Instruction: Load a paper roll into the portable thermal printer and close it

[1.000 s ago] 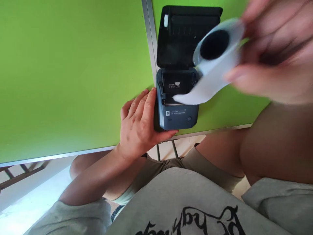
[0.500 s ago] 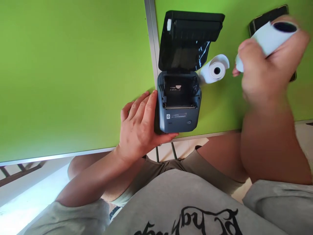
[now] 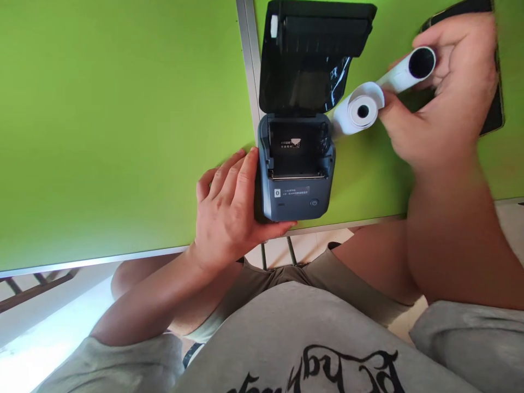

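1. The fingers (image 3: pixel 246 177) of my left hand (image 3: pixel 224 215) are stretched out rather than clenched: they lie along the left side of the printer (image 3: pixel 297 188), with the thumb along its near edge. I judge that this contact braces the case against sliding without covering its opening.
2. My right hand (image 3: pixel 456 109), farther off to the right, curves around the wide-core roll (image 3: pixel 403 71). Its thumb points left to the small-core roll (image 3: pixel 351 115), right at its edge. I cannot tell whether those fingers grip the wide-core roll or have let it go, nor whether the thumb touches its neighbour.
3. The printer sits near the table's close edge, probably for easy reach. Its black lid (image 3: pixel 307 82) is swung back to the far side, so the paper bay lies exposed, with no roll in it.
4. The small-core roll is just right of the printer, between it and my right thumb; it looks set on end, its core facing up at me. The wide-core roll lies beyond it to the right, within the curl of my right hand.
5. Beneath and behind that hand is a dark flat object (image 3: pixel 494 112) on the green table (image 3: pixel 123 136), mostly hidden.
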### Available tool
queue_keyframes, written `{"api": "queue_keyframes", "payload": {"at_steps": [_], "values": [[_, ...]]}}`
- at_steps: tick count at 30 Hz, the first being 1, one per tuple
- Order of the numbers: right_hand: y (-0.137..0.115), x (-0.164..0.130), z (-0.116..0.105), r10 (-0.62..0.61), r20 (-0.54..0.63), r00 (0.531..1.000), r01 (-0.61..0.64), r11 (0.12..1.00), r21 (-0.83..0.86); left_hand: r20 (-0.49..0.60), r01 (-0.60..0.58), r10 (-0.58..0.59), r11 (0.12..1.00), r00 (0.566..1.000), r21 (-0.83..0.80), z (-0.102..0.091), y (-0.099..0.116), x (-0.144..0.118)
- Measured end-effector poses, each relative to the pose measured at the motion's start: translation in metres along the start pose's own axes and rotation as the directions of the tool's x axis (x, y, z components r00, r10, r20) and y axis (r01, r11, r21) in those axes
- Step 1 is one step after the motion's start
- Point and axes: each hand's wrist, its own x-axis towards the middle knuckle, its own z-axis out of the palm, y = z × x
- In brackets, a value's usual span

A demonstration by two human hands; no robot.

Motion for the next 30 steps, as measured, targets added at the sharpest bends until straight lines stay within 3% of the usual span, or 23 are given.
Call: {"api": "queue_keyframes", "payload": {"at_steps": [6,12,20,30], "values": [[-0.027,-0.014,-0.009,-0.074,-0.231,0.97,0.089,0.995,0.054,0.021,0.007,-0.006,1.0,1.0,-0.007,-0.001,0.0,-0.001],[-0.058,-0.022,0.011,-0.08,-0.014,0.997,0.081,0.997,0.018,0.022,0.009,-0.009,1.0,1.0,-0.007,-0.002,0.0,-0.001],[-0.062,-0.018,0.021,-0.111,0.0,0.994,0.111,0.994,0.017,0.091,0.047,-0.045,0.999,0.995,-0.017,-0.005,0.0,-0.002],[-0.059,-0.014,0.028,-0.091,0.055,0.994,0.084,0.988,0.129,0.06,0.02,-0.019,1.0,0.998,-0.011,-0.006,0.001,0.0]]}}
